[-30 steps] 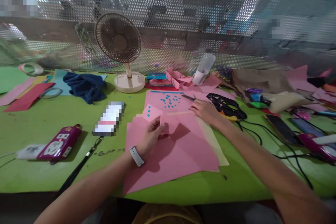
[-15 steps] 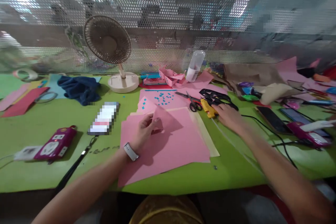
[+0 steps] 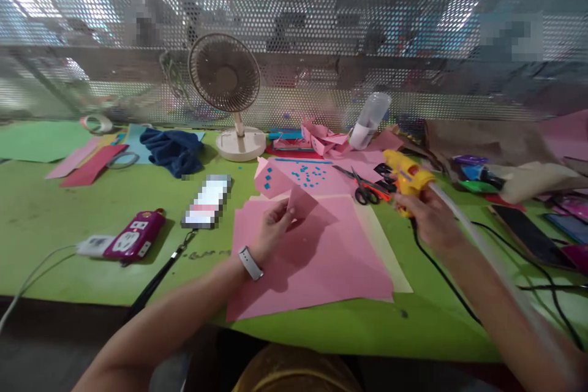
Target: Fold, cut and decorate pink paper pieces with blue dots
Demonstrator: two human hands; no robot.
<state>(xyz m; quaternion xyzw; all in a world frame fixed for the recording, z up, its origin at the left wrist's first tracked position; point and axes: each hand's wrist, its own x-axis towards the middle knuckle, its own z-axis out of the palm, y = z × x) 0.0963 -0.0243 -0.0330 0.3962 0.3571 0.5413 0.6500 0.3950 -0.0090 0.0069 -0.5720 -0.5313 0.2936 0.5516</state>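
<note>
My left hand [image 3: 274, 225] pinches a folded piece of pink paper [image 3: 303, 202] above a stack of larger pink sheets [image 3: 316, 263]. A pale yellow sheet [image 3: 402, 275] sticks out from under the stack's right side. My right hand [image 3: 425, 214] is wrapped around a yellow glue gun [image 3: 407, 173], raised off the table, with a long clear glue stick [image 3: 463, 223] trailing from its back. Just left of the gun lie black-handled scissors [image 3: 366, 195]. Small blue paper bits [image 3: 309, 175] are scattered on a pink sheet behind the stack.
A fan [image 3: 225, 76] stands at the back beside a blue cloth [image 3: 172, 150]. On the left are a phone [image 3: 207, 201] and a purple power strip [image 3: 135, 236]. A clear bottle [image 3: 371, 119] leans at the back; a dark phone [image 3: 528, 233] and cables lie right.
My right hand has taken hold of the glue gun and lifted it off the table. The left hand still holds the folded pink paper. The view has shifted, moving the scene rightward.
</note>
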